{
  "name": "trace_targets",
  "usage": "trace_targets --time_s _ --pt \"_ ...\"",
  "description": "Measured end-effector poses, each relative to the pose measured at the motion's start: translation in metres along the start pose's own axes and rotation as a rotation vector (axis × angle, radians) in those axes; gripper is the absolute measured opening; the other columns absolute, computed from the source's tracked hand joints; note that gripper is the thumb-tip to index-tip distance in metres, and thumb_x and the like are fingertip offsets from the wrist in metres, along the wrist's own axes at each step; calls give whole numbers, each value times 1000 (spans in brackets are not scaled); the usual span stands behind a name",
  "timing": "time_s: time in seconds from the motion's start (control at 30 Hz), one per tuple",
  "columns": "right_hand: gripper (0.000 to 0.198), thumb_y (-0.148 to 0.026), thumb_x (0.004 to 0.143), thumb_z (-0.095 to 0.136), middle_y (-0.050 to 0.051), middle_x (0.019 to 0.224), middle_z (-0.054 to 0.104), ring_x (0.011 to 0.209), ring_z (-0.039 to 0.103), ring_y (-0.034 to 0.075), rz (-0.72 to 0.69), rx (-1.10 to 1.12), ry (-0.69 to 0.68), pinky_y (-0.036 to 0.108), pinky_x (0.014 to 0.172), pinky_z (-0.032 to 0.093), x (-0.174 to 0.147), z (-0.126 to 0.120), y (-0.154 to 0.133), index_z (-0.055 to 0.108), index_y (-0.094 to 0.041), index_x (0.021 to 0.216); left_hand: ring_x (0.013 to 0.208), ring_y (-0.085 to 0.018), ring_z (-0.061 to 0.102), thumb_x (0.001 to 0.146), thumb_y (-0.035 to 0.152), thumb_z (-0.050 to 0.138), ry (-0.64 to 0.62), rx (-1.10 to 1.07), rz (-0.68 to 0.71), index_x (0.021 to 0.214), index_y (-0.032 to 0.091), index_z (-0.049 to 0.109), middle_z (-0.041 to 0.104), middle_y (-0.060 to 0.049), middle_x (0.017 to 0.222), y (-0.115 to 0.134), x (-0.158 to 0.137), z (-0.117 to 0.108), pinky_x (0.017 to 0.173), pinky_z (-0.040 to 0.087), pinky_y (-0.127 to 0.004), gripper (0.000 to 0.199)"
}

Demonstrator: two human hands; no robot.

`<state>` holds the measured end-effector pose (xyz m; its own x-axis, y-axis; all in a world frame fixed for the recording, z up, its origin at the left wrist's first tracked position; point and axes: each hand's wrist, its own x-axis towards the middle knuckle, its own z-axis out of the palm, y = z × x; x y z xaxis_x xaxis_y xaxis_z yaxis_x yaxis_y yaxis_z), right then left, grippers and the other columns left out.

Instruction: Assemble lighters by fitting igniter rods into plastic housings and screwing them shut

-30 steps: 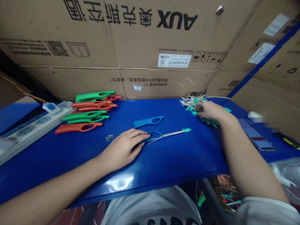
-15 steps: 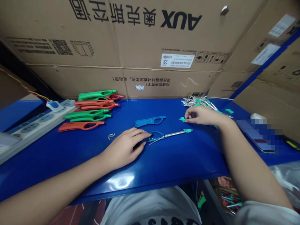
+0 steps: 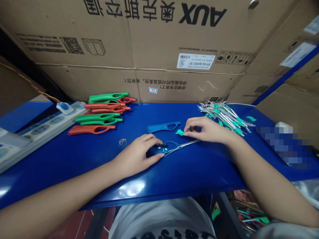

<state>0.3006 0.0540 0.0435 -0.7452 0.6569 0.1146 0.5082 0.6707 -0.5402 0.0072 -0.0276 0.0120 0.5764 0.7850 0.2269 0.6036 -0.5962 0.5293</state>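
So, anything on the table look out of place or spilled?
A green piece lies alone beside the piled metal rods, as if dropped, and tiny metal pins lie loose, perhaps spilled, near the left hand.

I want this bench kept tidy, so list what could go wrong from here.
The small green piece sits at the fingertips of the right hand, so it could slip out. The loose metal pins lie beside the left hand; a sideways brush might scatter them. The metal rod runs close to the right hand, which could knock it.
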Motion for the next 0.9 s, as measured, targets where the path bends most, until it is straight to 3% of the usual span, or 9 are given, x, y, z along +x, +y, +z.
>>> trace_targets --time_s 0.13,0.3,0.9 --pt "17 -31 93 64 6 91 68 77 61 14 -95 68 -70 26 68 46 5 20 -12 71 -16 89 106 -24 62 92 30 68 -17 10 -6 114 18 65 67 -7 113 1 0 1 98 51 -41 25" --pt "12 -20 95 60 5 98 69 87 64 15 -151 32 -110 27 77 47 8 33 -18 72 -18 96 105 -24 63 91 27 70 -13 20 -13 112 17 66 67 -7 109 2 -2 2 96 52 -41 23" --pt "13 -21 99 52 5 96 65 82 62 16 -173 -198 -132 27 72 43 8 44 -31 64 -18 95 97 -23 63 89 25 72 -4 27 -48 110 18 67 67 -5 103 1 -1 2 92 53 -40 23"
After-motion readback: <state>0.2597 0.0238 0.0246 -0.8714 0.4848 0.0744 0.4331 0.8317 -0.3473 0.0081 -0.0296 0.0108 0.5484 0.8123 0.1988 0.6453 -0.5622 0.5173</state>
